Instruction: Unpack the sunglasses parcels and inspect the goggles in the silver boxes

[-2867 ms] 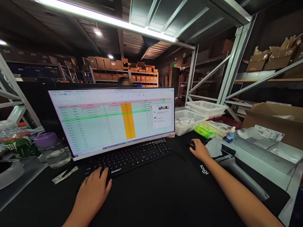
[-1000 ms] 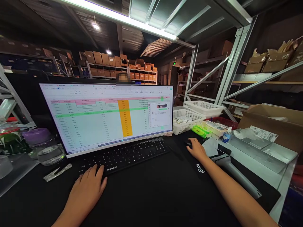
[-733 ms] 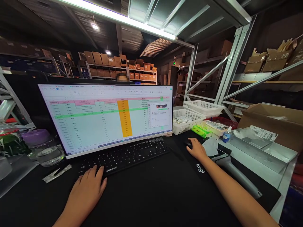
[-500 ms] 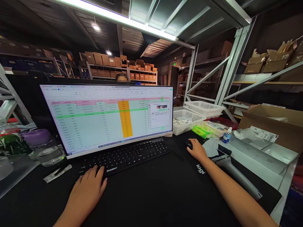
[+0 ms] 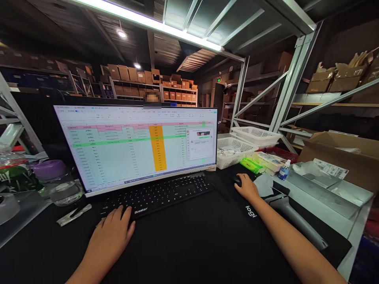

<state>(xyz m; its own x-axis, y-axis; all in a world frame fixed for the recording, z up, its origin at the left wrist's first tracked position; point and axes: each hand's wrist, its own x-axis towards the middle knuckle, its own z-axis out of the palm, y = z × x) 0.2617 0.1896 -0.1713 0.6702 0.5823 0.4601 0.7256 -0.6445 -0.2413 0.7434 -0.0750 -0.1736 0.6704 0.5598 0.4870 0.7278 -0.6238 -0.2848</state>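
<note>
My left hand [image 5: 111, 234] lies palm down at the lower left corner of a black keyboard [image 5: 166, 199], fingers spread a little and fingertips on its near edge. My right hand [image 5: 247, 187] is curled over a black computer mouse [image 5: 237, 180], most of which the fingers hide. Under that hand spreads a black mouse pad with white "logi" lettering [image 5: 250, 212]. Behind the keyboard stands a monitor [image 5: 124, 154] showing a spreadsheet with an orange column, a green row and a small chat window at its right.
A grey handheld scanner [image 5: 299, 221] lies beside my right forearm. White baskets [image 5: 233, 157], a green wipes pack [image 5: 251, 165], a spray bottle [image 5: 283, 170] and a cardboard box [image 5: 349, 150] stand at right. A purple-lidded jar [image 5: 59, 185] is at left. A person's head shows behind the monitor.
The view has shifted very slightly, with the monitor and left-hand things a little further right in the picture. Both hands keep their places on the keyboard and mouse.
</note>
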